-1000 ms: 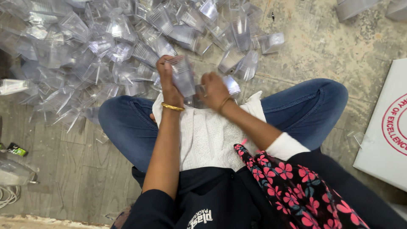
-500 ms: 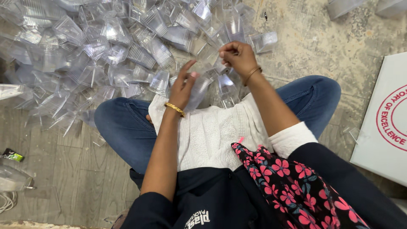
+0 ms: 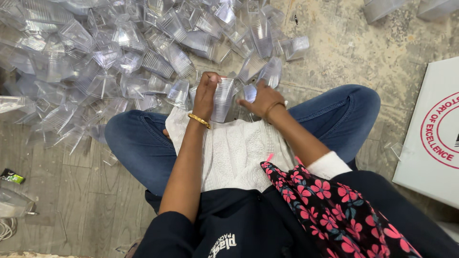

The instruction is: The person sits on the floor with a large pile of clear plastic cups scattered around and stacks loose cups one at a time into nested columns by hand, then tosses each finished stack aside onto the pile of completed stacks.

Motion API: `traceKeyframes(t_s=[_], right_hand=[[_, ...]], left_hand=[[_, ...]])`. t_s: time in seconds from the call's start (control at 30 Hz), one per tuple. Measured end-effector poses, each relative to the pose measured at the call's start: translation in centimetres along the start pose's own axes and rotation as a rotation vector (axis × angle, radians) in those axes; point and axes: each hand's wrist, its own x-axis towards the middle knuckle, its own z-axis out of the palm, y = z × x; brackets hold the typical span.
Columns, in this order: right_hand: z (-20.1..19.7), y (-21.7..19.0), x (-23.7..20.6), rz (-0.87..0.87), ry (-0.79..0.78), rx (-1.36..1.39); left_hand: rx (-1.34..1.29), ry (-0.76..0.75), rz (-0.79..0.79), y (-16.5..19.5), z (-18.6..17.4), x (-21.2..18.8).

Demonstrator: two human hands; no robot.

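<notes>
Grey stone floor (image 3: 363,52) strewn with clear plastic cups (image 3: 119,57).
Nested stack of clear plastic cups (image 3: 223,99) is gripped by left hand (image 3: 206,93); right hand (image 3: 261,99) is curled around a small clear cup (image 3: 249,92).

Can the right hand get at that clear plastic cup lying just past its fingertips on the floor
Probably yes: the right hand hovers just short of the clear plastic cup, and nothing lies between them. The left hand grips the stack of clear cups off to the side.

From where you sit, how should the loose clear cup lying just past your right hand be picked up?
Grip that loose clear cup across its side walls near the wide open rim, coming down from above with the right hand. It lies on its side on the floor at the pile's edge, so its walls seem exposed. The left hand holds the stack of cups.
</notes>
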Motion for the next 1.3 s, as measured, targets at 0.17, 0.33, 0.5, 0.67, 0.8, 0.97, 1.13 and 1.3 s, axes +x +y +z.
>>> traceKeyframes(t_s=[0.17, 0.33, 0.5, 0.67, 0.8, 0.97, 1.13, 1.3], right_hand=[[0.3, 0.4, 0.7, -0.172, 0.094, 0.056], [-2.4, 0.9, -1.6, -0.678, 0.419, 0.112], [-4.4, 0.3, -3.2, -0.644, 0.213, 0.562], [-4.9, 1.4, -3.5, -0.716, 0.18, 0.709], [-4.8, 2.0, -3.2, -0.724, 0.166, 0.698], [-4.8, 2.2, -3.1, -0.738, 0.166, 0.71], [-4.8, 2.7, -3.2, -0.731, 0.206, 0.655], [-5.0, 3.0, -3.0, -0.713, 0.159, 0.673]], left_hand=[[0.334, -0.234, 0.023, 0.9, -1.1, -1.2], [0.511, -0.341, -0.04, 1.5, -1.1, -1.2], [0.389, -0.309, -0.035, 2.1, -1.4, -1.5], [0.302, -0.332, -0.09, 2.5, -1.0, -1.6], [0.256, -0.356, -0.073, 2.8, -0.9, -1.5], [0.265, -0.359, -0.089, 2.9, -1.0, -1.4], [0.261, -0.376, -0.086, 2.7, -0.9, -1.3], [0.267, -0.372, -0.1, 2.2, -1.3, -1.2]])
